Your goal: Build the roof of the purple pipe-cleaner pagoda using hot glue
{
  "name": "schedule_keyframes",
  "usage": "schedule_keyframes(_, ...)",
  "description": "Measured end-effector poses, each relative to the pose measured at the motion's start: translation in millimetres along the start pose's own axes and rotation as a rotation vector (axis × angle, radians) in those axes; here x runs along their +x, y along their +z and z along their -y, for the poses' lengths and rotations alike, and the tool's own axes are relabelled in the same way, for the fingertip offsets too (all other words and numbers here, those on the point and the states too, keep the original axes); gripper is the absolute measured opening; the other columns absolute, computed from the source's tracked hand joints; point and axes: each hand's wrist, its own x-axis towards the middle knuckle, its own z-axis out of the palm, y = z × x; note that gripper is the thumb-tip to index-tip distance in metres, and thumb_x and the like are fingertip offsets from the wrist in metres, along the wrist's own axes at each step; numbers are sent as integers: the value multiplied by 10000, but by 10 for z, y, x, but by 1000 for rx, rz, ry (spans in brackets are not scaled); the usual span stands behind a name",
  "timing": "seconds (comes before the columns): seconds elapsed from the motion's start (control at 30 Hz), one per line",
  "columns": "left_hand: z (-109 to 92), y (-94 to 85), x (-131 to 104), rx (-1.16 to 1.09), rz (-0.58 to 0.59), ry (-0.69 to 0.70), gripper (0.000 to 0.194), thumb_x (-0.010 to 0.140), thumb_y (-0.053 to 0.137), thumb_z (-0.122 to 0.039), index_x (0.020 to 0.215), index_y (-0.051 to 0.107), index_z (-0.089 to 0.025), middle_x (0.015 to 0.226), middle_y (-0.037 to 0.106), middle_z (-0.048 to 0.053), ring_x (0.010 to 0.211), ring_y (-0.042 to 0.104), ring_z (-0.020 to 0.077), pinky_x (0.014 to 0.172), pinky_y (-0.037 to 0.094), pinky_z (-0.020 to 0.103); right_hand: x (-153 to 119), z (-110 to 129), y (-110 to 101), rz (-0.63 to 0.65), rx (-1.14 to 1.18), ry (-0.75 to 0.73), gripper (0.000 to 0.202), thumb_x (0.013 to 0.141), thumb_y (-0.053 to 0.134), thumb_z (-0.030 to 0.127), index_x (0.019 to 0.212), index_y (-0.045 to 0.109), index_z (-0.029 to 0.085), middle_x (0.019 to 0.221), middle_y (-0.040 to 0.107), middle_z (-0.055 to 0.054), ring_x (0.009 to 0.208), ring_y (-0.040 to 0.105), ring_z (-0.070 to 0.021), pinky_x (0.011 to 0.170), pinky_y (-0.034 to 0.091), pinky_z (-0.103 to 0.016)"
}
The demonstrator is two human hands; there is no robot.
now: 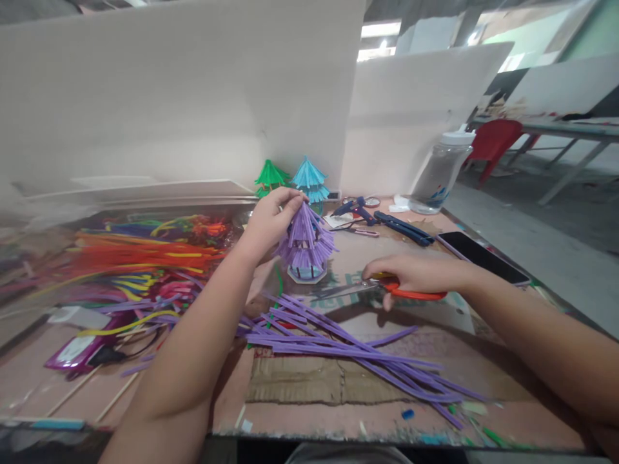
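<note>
Purple model (pixel 309 238): stands near the middle of the tabletop (pixel 227 412), two sloping fringed tiers above a pale flat base; probably very light, fuzzy rather than slippery, its strips soft and easily bent.
Where to hold: the gathered peak or the base seem the safest places—squeezing the fringe would likely crush it.
Left hand (pixel 271 220): fingers pinched narrow at the model's peak.
Right hand (pixel 420 272): fingers curled around the orange handles of the scissors (pixel 418 295), blades pointing toward the model's base.
Purple stems (pixel 348 345): a loose, crossing bundle in front of the model, partly over brown cardboard (pixel 294 380); likely springy and light.
Teal characters (pixel 333 281): large print beneath the scissors, too blurred and covered to read.
Bottle (pixel 438 174): a blue mark near its foot, no legible brand.
Purple packet (pixel 80 348): a pale label at far left—wording unreadable.
Phone (pixel 483 258): dark screen, no writing visible.
</note>
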Motion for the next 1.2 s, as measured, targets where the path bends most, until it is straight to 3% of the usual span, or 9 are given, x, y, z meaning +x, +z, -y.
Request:
schedule_keyframes(0.17,77,16,18,-72,-6,-39,273,929,518,-360,981,691,-155,1026,718,59,976,642,201,926,486,324,39,-337,-15,-33,-152,64,357,793,655,406,1114,668,251,961,710,-51,869,642,-255,682,420,-300)
schedule_keyframes(0.33,33,17,3,-34,29,-3,295,940,525,-388,985,705,-160,1062,725,64,1019,645,205,964,469,321,59,-494,14,-100,-243,47,494,824,629,484,1258,639,247,1156,654,-129,972,631,-290,816,450,-364)
schedule_keyframes(0.57,5,6,-9,-36,24,7,264,947,508,-352,968,694,-167,1037,723,53,995,647,195,934,473,307,-107,-341,-155,60,-22,31,381,831,622,473,1132,638,240,948,703,-45,901,644,-264,743,465,-329)
schedule_keyframes(0.73,-98,21,-35,-2,51,54,259,955,504,-338,975,692,-161,1034,720,56,998,644,191,918,471,299,-188,-73,-221,14,82,-14,451,890,572,469,1264,585,219,907,697,-38,855,646,-238,749,462,-326)
schedule_keyframes(0.8,-150,26,-46,19,60,73,252,957,500,-332,973,688,-166,1045,720,56,1009,643,191,930,471,303,-199,-15,-225,-2,38,-1,422,889,570,473,1224,603,218,938,691,-52,899,636,-250,767,455,-330)
schedule_keyframes(0.93,-233,45,-66,34,79,121,229,959,496,-312,948,681,-178,1038,717,50,1021,642,185,946,473,305,-172,-71,-207,-51,-45,-18,382,870,595,528,1095,594,220,998,641,-58,929,600,-248,788,443,-327)
schedule_keyframes(1.2,-314,83,-97,31,93,187,202,967,501,-278,943,681,-189,1017,709,38,998,645,172,923,478,294,-73,-133,-137,-107,-68,-63,416,874,590,559,1082,594,199,973,647,-58,856,578,-228,707,393,-291)
